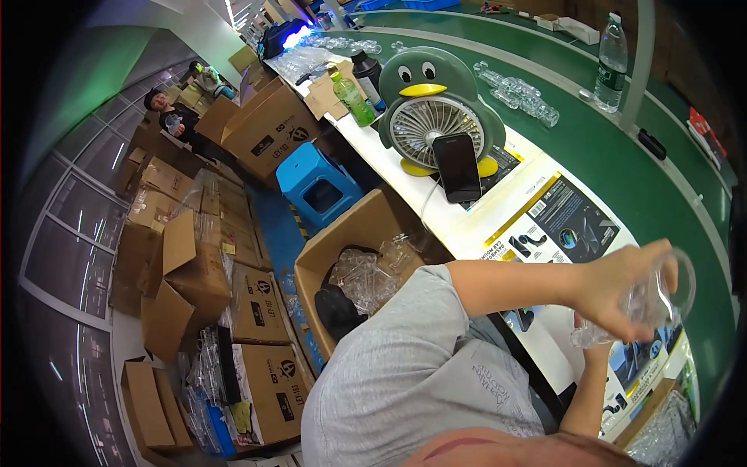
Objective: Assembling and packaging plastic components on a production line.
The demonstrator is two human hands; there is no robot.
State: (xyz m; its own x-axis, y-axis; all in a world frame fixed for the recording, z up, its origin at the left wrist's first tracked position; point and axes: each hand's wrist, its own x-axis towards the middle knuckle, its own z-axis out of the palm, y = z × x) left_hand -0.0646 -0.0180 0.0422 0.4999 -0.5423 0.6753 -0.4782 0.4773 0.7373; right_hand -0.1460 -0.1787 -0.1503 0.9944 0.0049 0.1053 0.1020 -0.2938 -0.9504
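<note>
One clear plastic piece, with a round ring at its outer end, is in the left hand of the person. The fingers of this hand are bent around the piece, and it is held above the white table, over the printed packaging. The right hand is just beside, below the left one in the view, near a lower clear part. It is mostly hidden, so one cannot tell whether it grasps this part or only touches it, nor whether the two clear parts are joined.

Farther along the table stands a green penguin-shaped fan, and a dark phone leans upright before it. A green bottle stands beside the fan. On the green surface behind, there is a tall clear bottle. Near the person's sleeve, an open cardboard box contains many transparent pieces, and a blue stool is next to it. In the background, a co-worker holds something clear.
</note>
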